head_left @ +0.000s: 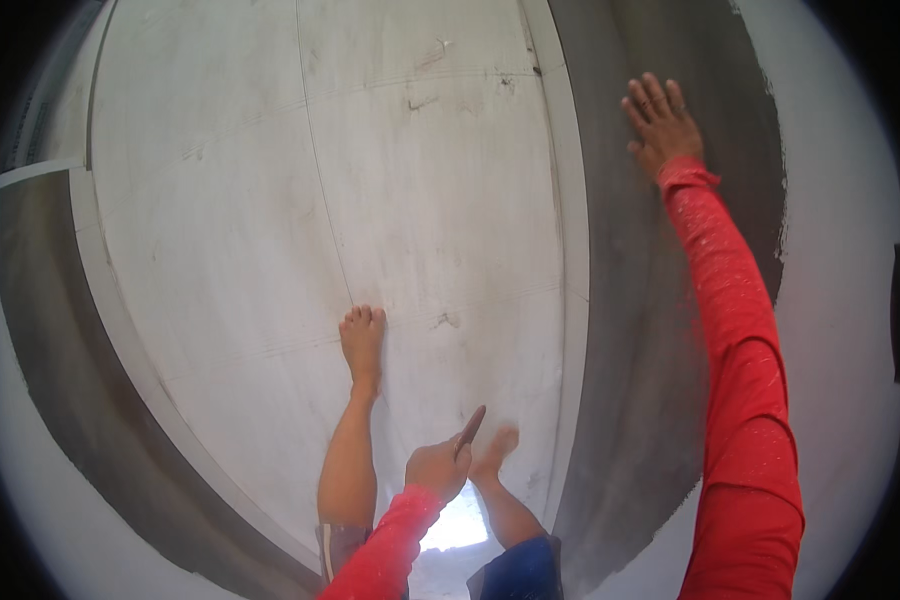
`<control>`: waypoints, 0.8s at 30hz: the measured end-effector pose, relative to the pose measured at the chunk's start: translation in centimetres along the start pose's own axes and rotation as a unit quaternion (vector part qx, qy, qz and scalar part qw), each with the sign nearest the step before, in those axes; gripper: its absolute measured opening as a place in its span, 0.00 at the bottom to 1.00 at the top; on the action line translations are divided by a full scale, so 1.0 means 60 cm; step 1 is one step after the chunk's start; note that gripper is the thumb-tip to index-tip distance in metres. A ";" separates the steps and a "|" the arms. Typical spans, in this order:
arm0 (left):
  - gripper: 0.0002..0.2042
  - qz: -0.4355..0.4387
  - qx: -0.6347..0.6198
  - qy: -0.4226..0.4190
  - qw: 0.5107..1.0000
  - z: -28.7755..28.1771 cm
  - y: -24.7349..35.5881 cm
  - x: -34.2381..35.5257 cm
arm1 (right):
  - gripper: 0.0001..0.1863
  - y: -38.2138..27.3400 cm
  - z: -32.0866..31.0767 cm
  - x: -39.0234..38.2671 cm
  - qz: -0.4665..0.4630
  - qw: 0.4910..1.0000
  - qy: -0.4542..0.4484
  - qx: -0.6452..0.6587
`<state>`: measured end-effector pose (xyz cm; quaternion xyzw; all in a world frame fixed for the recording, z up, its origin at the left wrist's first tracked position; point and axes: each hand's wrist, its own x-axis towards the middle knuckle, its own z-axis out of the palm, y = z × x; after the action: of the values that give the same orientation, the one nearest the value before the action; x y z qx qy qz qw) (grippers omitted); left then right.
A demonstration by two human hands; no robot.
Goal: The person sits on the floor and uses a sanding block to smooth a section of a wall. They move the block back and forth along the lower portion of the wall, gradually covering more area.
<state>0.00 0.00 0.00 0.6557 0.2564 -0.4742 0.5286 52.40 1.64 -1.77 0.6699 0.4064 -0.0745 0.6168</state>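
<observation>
My right hand point(664, 130) is stretched out far to the right, fingers spread. It lies flat on the dark grey band point(630, 330), or just over it. My left hand point(437, 470) is closed around a slim, dark reddish-brown stick-like tool point(470, 431), perhaps a handle, which points up and to the right. The rest of this tool is hidden in the fist, so its kind cannot be told. Red sleeves with pale specks cover both arms.
My bare feet stand on a pale, scuffed panel surface point(240, 230) with a thin seam running down it. Another dark band point(80, 350) curves along the left. White surfaces point(840, 200) lie beyond both bands. A bright patch point(457, 522) shows between my legs.
</observation>
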 end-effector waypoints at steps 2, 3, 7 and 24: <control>0.24 -0.022 -0.022 0.023 0.999 0.009 0.005 -0.020 | 0.39 0.049 -0.028 0.013 0.055 0.997 0.047 0.010; 0.23 -0.021 0.017 0.045 0.999 -0.066 -0.015 0.001 | 0.39 0.090 -0.064 0.049 0.092 0.994 0.054 0.031; 0.25 -0.034 -0.008 0.014 0.999 -0.052 -0.046 0.008 | 0.38 0.054 -0.046 0.050 0.044 0.996 0.077 0.013; 0.29 0.048 -0.104 0.081 0.990 -0.073 0.046 0.017 | 0.31 -0.404 0.377 -0.665 -0.352 0.930 -0.102 -0.016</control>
<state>4.28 3.07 0.30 0.6448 0.3148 -0.3641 0.5938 19.78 -38.68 -1.52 0.4630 0.5524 -0.3482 0.5993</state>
